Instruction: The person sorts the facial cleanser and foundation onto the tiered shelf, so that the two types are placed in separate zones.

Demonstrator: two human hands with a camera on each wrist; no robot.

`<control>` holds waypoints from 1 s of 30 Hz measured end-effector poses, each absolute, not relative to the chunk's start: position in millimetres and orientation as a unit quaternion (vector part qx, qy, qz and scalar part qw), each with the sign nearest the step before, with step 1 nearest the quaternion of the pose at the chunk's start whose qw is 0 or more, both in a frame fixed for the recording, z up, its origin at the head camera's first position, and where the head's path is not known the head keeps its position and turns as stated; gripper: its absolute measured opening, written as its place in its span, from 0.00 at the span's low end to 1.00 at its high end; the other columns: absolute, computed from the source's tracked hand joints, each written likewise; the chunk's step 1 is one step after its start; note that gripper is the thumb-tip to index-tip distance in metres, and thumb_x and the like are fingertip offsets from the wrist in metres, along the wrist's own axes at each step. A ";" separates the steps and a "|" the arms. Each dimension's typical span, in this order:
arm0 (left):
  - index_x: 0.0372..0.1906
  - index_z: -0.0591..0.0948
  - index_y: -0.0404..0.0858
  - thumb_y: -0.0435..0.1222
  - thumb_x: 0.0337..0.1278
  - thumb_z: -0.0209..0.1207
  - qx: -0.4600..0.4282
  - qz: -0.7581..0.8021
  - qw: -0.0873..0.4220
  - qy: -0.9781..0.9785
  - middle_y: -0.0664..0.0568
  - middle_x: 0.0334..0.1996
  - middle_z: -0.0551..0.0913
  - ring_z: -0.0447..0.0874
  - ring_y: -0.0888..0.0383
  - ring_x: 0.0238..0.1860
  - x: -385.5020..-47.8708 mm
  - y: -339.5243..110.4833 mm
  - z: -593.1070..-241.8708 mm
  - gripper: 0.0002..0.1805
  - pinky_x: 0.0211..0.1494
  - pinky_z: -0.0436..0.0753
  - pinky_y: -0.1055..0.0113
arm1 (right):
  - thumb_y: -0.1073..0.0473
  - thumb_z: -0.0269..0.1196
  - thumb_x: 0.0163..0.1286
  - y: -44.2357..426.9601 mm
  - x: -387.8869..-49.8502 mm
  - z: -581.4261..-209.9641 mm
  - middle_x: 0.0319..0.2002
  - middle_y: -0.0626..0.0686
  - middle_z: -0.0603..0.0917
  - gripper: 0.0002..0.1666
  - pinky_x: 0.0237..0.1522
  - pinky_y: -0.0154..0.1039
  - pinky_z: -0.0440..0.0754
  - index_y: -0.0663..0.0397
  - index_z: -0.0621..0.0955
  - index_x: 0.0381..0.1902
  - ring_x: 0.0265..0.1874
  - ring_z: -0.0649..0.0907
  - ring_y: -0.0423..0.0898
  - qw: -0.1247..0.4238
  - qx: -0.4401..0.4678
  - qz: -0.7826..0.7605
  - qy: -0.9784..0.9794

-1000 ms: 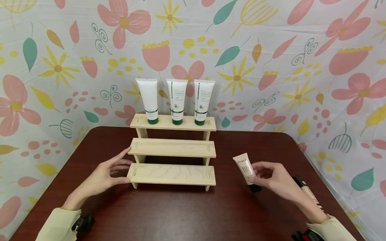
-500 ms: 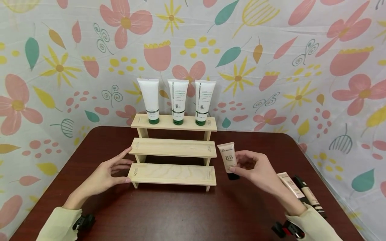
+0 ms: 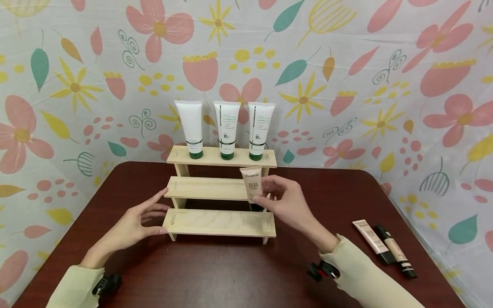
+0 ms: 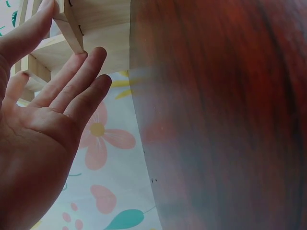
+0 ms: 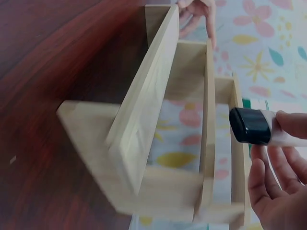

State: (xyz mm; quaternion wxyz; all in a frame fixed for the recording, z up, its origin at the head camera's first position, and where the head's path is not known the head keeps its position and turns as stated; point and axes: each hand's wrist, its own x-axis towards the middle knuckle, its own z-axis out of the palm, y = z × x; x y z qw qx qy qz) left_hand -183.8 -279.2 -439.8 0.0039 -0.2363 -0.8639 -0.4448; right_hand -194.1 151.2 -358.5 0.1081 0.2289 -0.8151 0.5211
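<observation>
In the head view my right hand (image 3: 286, 199) pinches a small beige BB cream tube (image 3: 252, 185), cap down, in front of the right end of the middle shelf. The tube's black cap (image 5: 250, 125) shows apart from the wood in the right wrist view. My left hand (image 3: 129, 224) has its fingers extended, with fingertips and thumb touching the left ends of the lower two steps of a three-step wooden rack (image 3: 219, 220). Along the top step stand three white tubes (image 3: 227, 128) with green caps, upright in a row.
On the dark red table (image 3: 215, 273), at the right, lie another BB cream tube (image 3: 371, 237) and a slim beige tube with a black cap (image 3: 394, 250), side by side. A flower-patterned cloth (image 3: 331, 85) hangs behind the table.
My right hand has carried the BB cream tube leftward and up, from the table's right side to the rack's middle step. My left hand has stayed at the rack.
</observation>
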 end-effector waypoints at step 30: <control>0.86 0.57 0.53 0.36 0.53 0.80 -0.239 -0.451 0.005 -0.860 0.45 0.60 0.83 0.87 0.48 0.57 -184.9 -281.6 -442.1 0.59 0.60 0.84 0.56 | 0.64 0.79 0.62 14.4 -242.0 -377.8 0.38 0.50 0.88 0.19 0.36 0.35 0.83 0.58 0.87 0.50 0.36 0.86 0.44 0.126 0.225 0.597 -0.760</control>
